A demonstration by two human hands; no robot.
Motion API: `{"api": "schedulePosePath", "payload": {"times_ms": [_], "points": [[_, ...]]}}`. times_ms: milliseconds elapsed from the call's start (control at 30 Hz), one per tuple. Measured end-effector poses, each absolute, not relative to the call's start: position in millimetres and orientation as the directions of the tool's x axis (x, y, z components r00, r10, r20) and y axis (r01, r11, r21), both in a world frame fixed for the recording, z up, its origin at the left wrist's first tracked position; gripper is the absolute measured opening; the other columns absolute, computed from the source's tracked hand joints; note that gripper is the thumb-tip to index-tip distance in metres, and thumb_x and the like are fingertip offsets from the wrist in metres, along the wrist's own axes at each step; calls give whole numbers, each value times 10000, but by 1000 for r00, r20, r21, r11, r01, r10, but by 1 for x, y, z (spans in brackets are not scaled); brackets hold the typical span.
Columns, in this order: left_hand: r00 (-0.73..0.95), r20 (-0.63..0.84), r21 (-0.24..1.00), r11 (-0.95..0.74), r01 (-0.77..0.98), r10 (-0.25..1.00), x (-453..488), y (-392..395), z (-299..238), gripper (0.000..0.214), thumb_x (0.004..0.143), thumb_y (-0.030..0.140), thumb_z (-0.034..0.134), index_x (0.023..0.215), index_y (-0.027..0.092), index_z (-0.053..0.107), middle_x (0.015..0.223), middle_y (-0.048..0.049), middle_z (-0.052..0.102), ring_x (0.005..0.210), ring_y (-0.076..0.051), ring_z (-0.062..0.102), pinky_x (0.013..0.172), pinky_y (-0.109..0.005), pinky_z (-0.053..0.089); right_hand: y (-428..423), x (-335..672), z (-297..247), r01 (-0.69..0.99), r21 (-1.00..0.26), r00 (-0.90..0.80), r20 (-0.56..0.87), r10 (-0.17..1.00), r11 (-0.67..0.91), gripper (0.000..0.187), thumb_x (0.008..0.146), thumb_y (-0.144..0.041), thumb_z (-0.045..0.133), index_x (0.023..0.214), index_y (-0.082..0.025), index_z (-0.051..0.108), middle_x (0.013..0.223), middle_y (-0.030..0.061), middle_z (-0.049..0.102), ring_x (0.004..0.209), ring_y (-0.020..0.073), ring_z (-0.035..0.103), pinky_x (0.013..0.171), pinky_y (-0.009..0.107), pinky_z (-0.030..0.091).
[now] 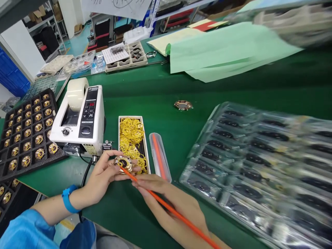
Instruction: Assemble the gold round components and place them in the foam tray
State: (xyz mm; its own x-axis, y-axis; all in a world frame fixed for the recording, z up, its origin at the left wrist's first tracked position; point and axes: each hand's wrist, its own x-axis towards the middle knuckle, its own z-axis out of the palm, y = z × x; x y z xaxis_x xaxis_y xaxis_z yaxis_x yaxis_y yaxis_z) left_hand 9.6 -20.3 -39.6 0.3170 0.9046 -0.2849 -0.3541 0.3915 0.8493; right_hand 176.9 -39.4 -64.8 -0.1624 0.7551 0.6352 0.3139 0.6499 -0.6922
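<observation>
Between the fingers of my left hand (103,176) is a round gold watch case (123,162) with a dark centre, its face turned up. My right hand (166,200) grips a long thin orange stick (178,216), and the tip of the stick meets the face of the watch case. Just behind my left fingertips lies a white box (146,152) full of thin yellow rings (131,133). To its right is a clear plastic case (166,166) with another orange stick inside. Farther back, a single metal watch case (183,105) rests on the green table.
A white tape dispenser (90,100) stands left of the box, with a black tray (32,133) of gold watch cases beyond it. Clear plastic trays (220,197) with dark parts cover the right side. Green paper sheets (220,48) and a beige tray (127,64) lie at the back.
</observation>
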Motion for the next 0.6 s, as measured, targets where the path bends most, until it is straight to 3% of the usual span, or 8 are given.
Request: {"api": "schedulePosePath", "payload": {"times_ms": [167, 267, 367, 500, 600], "points": [[322, -323, 797, 439, -415, 890, 9, -17, -36, 217, 845, 319, 619, 1002, 199, 530, 923, -55, 745, 973, -253, 721, 912, -446, 549, -36, 184, -73, 364, -303, -455, 767, 452, 881, 238, 915, -9, 449, 990, -151, 624, 889, 103, 747, 875, 201, 723, 765, 309, 627], [317, -347, 777, 460, -430, 883, 9, -16, -37, 210, 832, 312, 637, 967, 199, 522, 947, -53, 737, 989, -261, 715, 914, -458, 551, -34, 188, -73, 356, -191, -543, 755, 369, 915, 269, 936, -19, 397, 993, -131, 635, 904, 113, 752, 932, 217, 714, 800, 334, 623], [317, -352, 778, 463, -424, 881, 11, -18, -38, 223, 837, 333, 645, 970, 206, 518, 988, -54, 725, 1013, -260, 704, 934, -467, 541, -35, 191, -69, 354, -230, -505, 768, 393, 906, 247, 939, -47, 427, 1000, -154, 642, 873, 86, 758, 869, 200, 731, 778, 300, 629], [338, -332, 808, 451, -379, 881, 12, -23, -38, 270, 850, 390, 651, 1029, 218, 545, 996, -57, 721, 1035, -257, 690, 963, -476, 521, -35, 193, -61, 476, -405, -336, 736, 587, 780, 125, 929, -148, 545, 956, -201, 655, 751, 36, 747, 625, 168, 726, 628, 221, 629], [342, -332, 828, 446, -340, 879, 12, -27, -39, 351, 848, 413, 657, 1136, 223, 590, 1050, -66, 707, 1069, -258, 666, 983, -463, 512, -34, 192, -56, 533, -466, -241, 716, 655, 706, 116, 928, -175, 556, 927, -223, 662, 737, 28, 747, 590, 179, 720, 561, 228, 620]]}}
